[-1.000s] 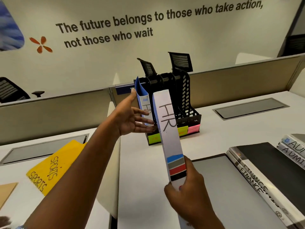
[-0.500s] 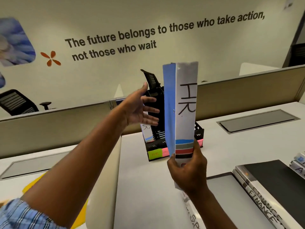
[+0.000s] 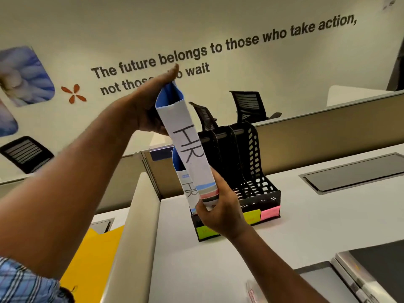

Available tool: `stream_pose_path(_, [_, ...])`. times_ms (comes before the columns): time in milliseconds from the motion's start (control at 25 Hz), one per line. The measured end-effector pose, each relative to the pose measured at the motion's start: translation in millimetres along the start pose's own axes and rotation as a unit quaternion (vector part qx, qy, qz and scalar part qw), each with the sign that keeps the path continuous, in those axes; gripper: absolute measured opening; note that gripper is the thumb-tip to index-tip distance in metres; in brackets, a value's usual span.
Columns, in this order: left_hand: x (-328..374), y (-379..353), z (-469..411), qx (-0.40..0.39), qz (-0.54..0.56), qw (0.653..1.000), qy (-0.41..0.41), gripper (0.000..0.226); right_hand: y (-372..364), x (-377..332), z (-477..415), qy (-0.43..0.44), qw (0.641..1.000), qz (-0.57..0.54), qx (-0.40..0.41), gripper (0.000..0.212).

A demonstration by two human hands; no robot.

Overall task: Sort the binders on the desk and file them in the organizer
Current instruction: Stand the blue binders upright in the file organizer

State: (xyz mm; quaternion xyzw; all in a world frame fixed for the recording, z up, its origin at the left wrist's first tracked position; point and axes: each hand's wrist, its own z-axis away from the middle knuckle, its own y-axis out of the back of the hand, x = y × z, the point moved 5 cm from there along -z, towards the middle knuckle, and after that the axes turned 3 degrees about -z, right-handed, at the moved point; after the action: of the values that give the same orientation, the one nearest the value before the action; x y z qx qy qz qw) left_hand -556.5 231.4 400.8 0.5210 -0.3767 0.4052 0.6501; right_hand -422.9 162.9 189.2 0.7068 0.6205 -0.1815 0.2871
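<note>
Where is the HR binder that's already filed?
In the head view, the filed HR binder stands in the leftmost slot of the black organizer, centre frame, partly hidden behind the held HR binder.

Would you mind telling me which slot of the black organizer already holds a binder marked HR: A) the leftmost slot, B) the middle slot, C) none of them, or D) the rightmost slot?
A: a second HR binder stands in the leftmost slot of the black organizer, just behind the HR binder held at its top by the left hand and at its bottom by the right hand; the other slots look empty.
</note>
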Motion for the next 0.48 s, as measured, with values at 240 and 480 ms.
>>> stream_pose_path(240, [16.6,25.6,-9.9,0.068,-0.183,0.981,0.010,0.016,-26.1,38.6,-10.2,-0.001,0.999,-0.025,-0.036,0.084])
stream_pose_path(480, [11.5,18.1,-30.3,0.080,-0.250,0.965,-0.009,0.029,-43.5,82.9,-12.9,-0.037,0.998,-0.047,-0.005,0.075])
